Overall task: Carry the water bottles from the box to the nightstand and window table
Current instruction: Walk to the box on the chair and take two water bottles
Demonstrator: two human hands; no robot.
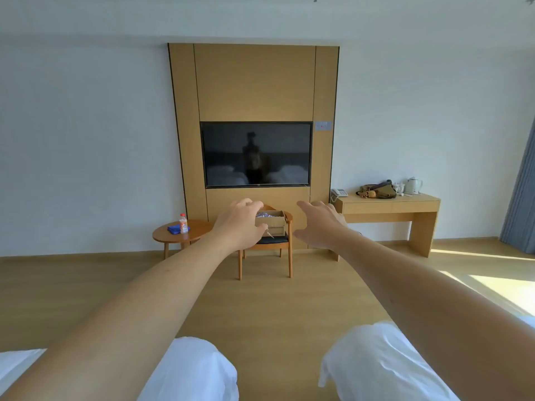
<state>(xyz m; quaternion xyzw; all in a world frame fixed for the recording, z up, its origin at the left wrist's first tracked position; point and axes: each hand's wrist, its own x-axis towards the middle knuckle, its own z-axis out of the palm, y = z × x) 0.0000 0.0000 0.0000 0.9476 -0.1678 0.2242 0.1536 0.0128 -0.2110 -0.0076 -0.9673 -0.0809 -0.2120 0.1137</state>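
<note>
Both arms reach forward over the floor [260, 308]; the left hand [241, 227] and right hand [320, 227] are held out empty, fingers loosely spread and slightly bent, touching nothing. Far ahead, seen between them, the box [273, 222] sits on a chair [278, 250] below the TV [256, 154], its contents too small to make out; a bottle [183, 223] stands upright on the round table [165, 234] left of the chair, beside a blue cloth [174, 229]. A desk [388, 205] at right carries a phone [339, 192], a bag [377, 190] and a kettle [413, 185].
</note>
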